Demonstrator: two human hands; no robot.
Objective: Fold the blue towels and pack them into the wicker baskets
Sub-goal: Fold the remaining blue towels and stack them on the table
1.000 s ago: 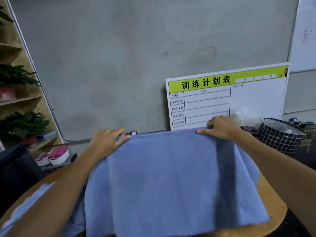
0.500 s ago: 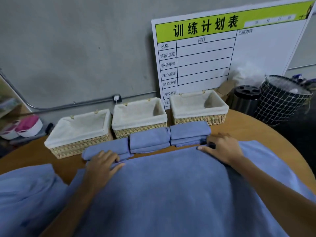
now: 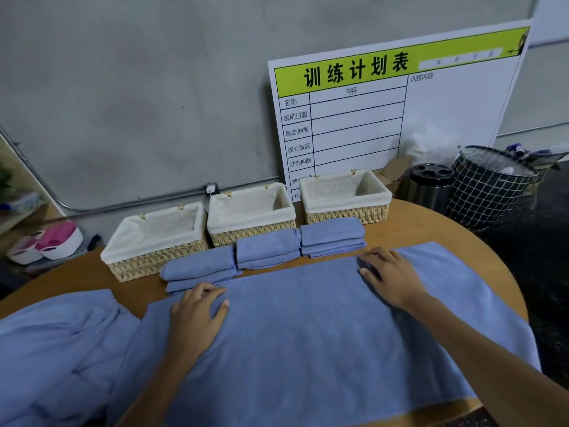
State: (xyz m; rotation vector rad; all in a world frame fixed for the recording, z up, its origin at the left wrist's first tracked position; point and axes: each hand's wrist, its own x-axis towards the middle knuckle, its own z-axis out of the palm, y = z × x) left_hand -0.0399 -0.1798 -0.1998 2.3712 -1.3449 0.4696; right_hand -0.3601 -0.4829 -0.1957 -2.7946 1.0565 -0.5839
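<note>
A large blue towel point(image 3: 308, 334) lies spread flat across the round wooden table point(image 3: 89, 272). My left hand point(image 3: 197, 315) rests on its far edge, fingers and thumb on top of the cloth. My right hand point(image 3: 391, 278) is arched over the far edge further right and pinches it. Behind the towel stand three folded blue towel stacks: left point(image 3: 200, 268), middle point(image 3: 266, 249) and right point(image 3: 332, 237). Three lined wicker baskets sit empty behind them: left point(image 3: 144, 263), middle point(image 3: 246, 237), right point(image 3: 345, 215). A heap of unfolded blue towels point(image 3: 55, 349) fills the near left.
A white board with a green header point(image 3: 385, 112) leans on the grey wall behind the baskets. Off the table's far right stand a steel canister point(image 3: 431, 184) and a black grid-patterned bin point(image 3: 489, 186). Pink and white shoes point(image 3: 52, 241) lie on the floor at left.
Both hands held the towel up by its top edge, then lowered it forward onto the table. It now lies flat, and the baskets and folded stacks have come into view.
</note>
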